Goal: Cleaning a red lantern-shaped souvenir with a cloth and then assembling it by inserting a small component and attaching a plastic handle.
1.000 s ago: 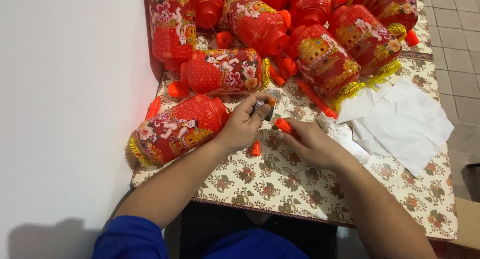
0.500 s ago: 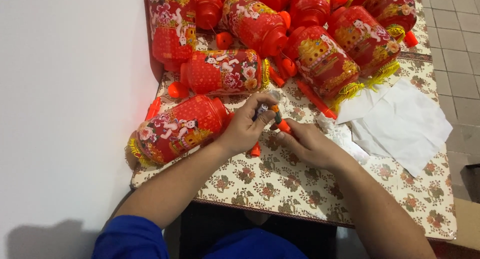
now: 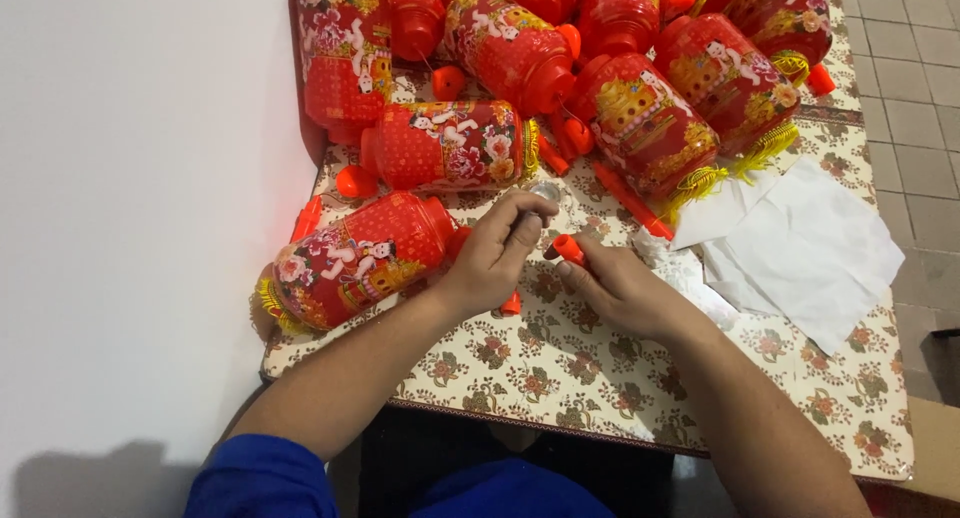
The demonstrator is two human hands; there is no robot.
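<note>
My left hand pinches a small silver round part between thumb and fingers, just above the table. My right hand holds a small orange plastic cap at its fingertips, close beside the left hand. Both hands hover over a floral-patterned table. A red printed lantern with a yellow fringe lies on its side right beside my left wrist. Another small orange piece lies under the left hand.
Several more red lanterns lie piled across the far half of the table, with loose orange caps and an orange stick among them. White paper sheets lie at the right. A white wall stands on the left, tiled floor on the right.
The hands have stayed together at the table's middle; the right hand's orange cap has drawn a little closer to the silver part in the left fingers.
</note>
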